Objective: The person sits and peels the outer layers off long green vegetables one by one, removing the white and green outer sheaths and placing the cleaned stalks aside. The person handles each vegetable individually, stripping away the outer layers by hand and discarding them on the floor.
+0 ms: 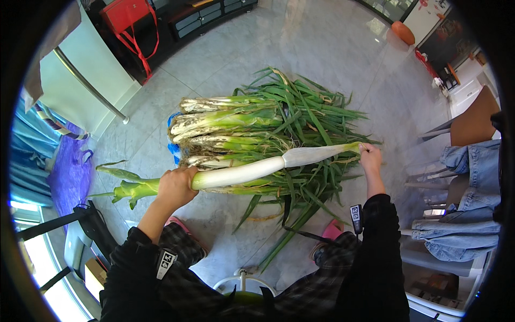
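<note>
My left hand (177,186) is closed around the green upper part of a large leek (241,173), whose cut leaf stubs point left. A pale outer skin layer (310,156) is drawn away from the white shaft and stretches to the right. Its far end is pinched in the fingers of my right hand (369,155). Beneath the held leek, a pile of leeks (225,120) lies on the floor, dirty roots at the left and long green leaves (314,108) at the right. A bit of blue plastic (174,149) shows under the root ends.
The grey tiled floor (241,52) carries a purple plastic bag (70,173) at the left. Chairs (470,116) with jeans (458,237) over them stand at the right. A red bag (126,16) hangs at the upper left. My feet in pink slippers are below the pile.
</note>
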Available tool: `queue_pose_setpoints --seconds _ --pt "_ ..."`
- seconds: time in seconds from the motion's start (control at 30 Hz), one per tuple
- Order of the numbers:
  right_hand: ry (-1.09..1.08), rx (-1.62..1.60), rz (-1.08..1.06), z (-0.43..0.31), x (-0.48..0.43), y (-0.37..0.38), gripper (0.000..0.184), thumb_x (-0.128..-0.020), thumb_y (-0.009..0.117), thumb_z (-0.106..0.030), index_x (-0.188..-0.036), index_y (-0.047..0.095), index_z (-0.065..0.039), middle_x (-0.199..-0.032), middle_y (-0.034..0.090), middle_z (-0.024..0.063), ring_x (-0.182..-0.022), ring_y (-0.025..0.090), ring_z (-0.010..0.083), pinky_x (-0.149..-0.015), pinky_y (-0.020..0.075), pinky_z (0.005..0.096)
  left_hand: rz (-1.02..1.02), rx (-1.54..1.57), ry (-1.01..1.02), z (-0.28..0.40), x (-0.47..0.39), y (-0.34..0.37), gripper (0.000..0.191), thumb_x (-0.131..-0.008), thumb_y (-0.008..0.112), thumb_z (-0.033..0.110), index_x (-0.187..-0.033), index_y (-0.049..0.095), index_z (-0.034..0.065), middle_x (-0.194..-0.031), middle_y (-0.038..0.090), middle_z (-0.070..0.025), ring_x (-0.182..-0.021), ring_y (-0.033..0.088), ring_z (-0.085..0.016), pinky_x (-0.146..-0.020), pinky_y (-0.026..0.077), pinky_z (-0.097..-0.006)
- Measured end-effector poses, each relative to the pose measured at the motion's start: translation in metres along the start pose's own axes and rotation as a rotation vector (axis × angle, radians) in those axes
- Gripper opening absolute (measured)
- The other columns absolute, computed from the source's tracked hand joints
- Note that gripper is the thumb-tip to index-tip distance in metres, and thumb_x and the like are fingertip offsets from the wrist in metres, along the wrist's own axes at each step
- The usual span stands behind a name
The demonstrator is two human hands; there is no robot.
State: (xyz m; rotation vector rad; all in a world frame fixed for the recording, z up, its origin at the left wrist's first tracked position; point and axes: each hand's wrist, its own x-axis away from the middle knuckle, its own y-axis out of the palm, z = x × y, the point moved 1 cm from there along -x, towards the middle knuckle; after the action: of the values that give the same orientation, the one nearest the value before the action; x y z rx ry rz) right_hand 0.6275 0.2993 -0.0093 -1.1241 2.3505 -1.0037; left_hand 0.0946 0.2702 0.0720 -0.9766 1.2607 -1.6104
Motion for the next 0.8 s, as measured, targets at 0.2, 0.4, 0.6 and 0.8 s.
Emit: queue_pose_setpoints --seconds 0.2,0.4,0.6,0.8 --pt "-0.015 0.028 -0.199 0.012 0.002 0.016 0.022 -0.086 0.058 -0.023 -0.096 0.065 -0.005 -0.070 0.059 0.0052 -0.058 0.054 0.0145 -0.052 0.0479 0.0299 -0.193 0.018 -0.141 0.005 -0.006 -0.012 0.023 -0.065 0.060 0.021 -0.088 0.062 0.0153 -0.079 0.064 -0.0104 -0.075 0.061 -0.033 -0.068 0.049 -0.0439" --pt "-0.500 0.368 -0.079 -0.021 0.034 0.011 0.036 -0.081 0.059 -0.018 -0.115 0.053 -0.009 -0.109 0.054 0.0161 -0.084 0.058 0.0311 -0.075 0.0482 0.0412 -0.276 0.058 -0.178 -0.003 -0.007 -0.018 0.032 -0.060 0.062 0.024 -0.091 0.065 0.0159 -0.083 0.065 -0.0127 -0.079 0.061 -0.033 -0.072 0.049 -0.0418" --pt "-0.936 0.552 0.054 -0.107 0.074 -0.006 0.053 -0.076 0.060 -0.009 -0.126 0.044 -0.010 -0.123 0.046 0.0125 -0.111 0.046 0.0296 -0.094 0.0388 0.0391 -0.298 0.136 -0.151 0.000 -0.004 -0.023 0.034 -0.057 0.063 0.023 -0.090 0.065 0.0134 -0.083 0.065 -0.0139 -0.081 0.061 -0.034 -0.073 0.049 -0.0411" --pt "-1.184 0.215 -0.243 -0.165 0.121 -0.005 0.064 -0.069 0.067 -0.021 -0.128 0.043 -0.012 -0.129 0.043 0.0101 -0.124 0.035 0.0277 -0.105 0.0232 0.0471 -0.285 0.134 -0.107 0.012 -0.004 -0.030 0.036 -0.058 0.062 0.023 -0.092 0.065 0.0136 -0.083 0.064 -0.0142 -0.081 0.061 -0.033 -0.073 0.049 -0.0414"
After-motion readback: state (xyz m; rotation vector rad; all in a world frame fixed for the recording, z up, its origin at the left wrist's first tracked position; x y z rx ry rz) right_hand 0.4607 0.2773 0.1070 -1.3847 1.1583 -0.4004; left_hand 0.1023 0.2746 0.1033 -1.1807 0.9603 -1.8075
